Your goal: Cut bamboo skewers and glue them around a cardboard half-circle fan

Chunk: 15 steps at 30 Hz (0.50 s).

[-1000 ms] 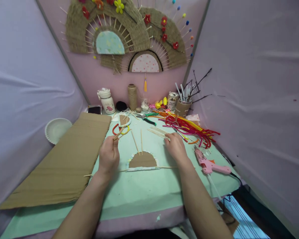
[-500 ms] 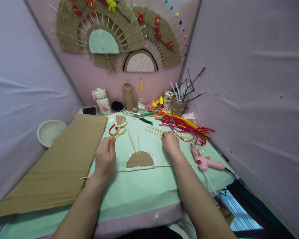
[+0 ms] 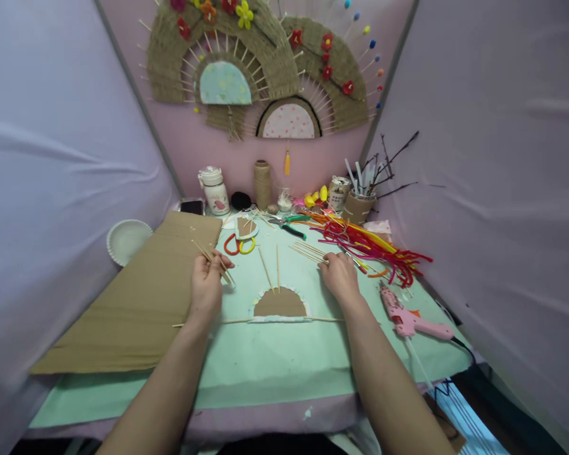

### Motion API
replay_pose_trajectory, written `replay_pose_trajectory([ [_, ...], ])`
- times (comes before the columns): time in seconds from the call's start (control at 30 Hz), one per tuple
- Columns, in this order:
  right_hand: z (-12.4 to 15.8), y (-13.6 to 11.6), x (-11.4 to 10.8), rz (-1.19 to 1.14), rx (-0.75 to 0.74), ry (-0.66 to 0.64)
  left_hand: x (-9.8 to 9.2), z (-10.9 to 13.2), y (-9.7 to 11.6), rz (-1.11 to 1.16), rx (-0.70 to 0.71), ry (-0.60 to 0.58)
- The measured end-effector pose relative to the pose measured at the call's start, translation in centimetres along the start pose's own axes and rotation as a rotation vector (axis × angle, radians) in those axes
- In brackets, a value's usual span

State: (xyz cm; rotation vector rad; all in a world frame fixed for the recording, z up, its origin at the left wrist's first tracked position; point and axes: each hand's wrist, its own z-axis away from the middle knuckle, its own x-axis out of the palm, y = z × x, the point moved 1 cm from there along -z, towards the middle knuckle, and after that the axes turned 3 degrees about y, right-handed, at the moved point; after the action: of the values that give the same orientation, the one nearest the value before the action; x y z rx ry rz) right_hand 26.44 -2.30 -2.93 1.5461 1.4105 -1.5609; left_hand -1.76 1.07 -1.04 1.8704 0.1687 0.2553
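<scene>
My left hand (image 3: 207, 281) is closed round several thin wooden sticks (image 3: 225, 273), which poke out at both sides of the fingers. Near the pipe cleaners, my right hand (image 3: 340, 275) has its fingers together on the near ends of more sticks (image 3: 308, 251) lying on the table. Between the hands lies a brown cardboard half circle (image 3: 281, 303) with a pale patterned edge. Two sticks (image 3: 278, 268) stand out from its top, and others run sideways from its straight edge, one reaching under my left forearm.
A large cardboard sheet (image 3: 137, 303) covers the left side. Scissors (image 3: 239, 244), green-handled pliers (image 3: 294, 229) and red pipe cleaners (image 3: 374, 246) lie behind. A pink glue gun (image 3: 415, 321) is at right. A bottle (image 3: 214, 191) and twine spool (image 3: 262, 184) stand at the back.
The view has shifted, so the scene sits further right. The sticks in my left hand have turned to a different slant. My right hand stays at the sticks on the table.
</scene>
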Motion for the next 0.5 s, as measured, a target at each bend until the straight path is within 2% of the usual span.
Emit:
replay_pose_trajectory([
  [0.17, 0.3, -0.3, -0.1, -0.030, -0.014, 0.012, 0.5, 0.1, -0.5, 0.048, -0.062, -0.018],
  [0.27, 0.8, -1.4, -0.5, -0.161, -0.077, 0.051, 0.9, 0.3, -0.3, 0.119, -0.070, 0.005],
  [0.4, 2.4, -5.5, -2.1, -0.537, -0.286, 0.049, 1.3, 0.5, 0.0, 0.246, -0.073, 0.040],
  [0.5, 3.8, -10.5, -3.0, -0.813, -0.490, -0.084, 1.6, 0.9, 0.0, 0.273, -0.061, 0.029],
])
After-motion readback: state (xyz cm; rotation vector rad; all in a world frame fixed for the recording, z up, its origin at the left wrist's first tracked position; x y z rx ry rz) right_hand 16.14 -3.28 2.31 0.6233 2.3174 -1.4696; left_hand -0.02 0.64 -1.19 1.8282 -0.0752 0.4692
